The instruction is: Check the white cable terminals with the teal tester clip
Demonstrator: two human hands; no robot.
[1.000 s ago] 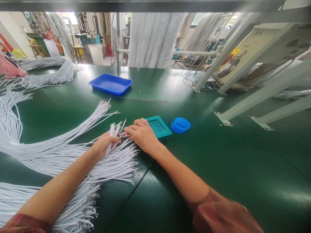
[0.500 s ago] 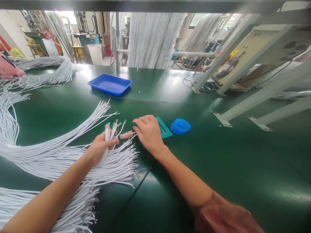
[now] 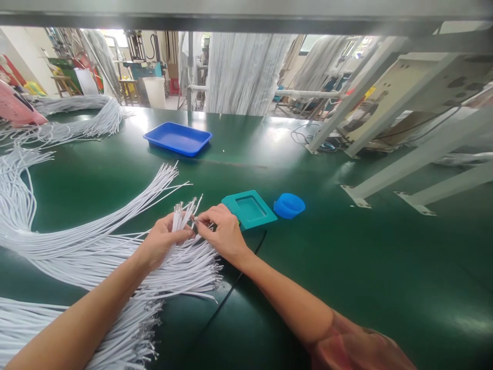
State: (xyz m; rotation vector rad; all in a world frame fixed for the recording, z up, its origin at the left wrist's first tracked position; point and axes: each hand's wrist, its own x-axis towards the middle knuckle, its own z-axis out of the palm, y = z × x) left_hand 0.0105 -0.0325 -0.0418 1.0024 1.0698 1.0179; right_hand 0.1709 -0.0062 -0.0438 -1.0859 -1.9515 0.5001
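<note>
My left hand is closed round a small bunch of white wires, their stripped ends pointing up and away. My right hand pinches at the tips of that bunch, fingers pressed together on something too small to name. Both hands rest over a large fan of white wires spread across the green table. Just right of my right hand lies a teal square tray, and beside it a small blue round cup.
A blue rectangular tray sits further back on the table. More white wire bundles lie at the far left near a pink object. White metal frame legs stand at the right. A dark cable runs under my right forearm.
My right hand was raised beside the teal tray half a second ago; it has come back left to the wire tips held by my left hand. The view shifted slightly down.
</note>
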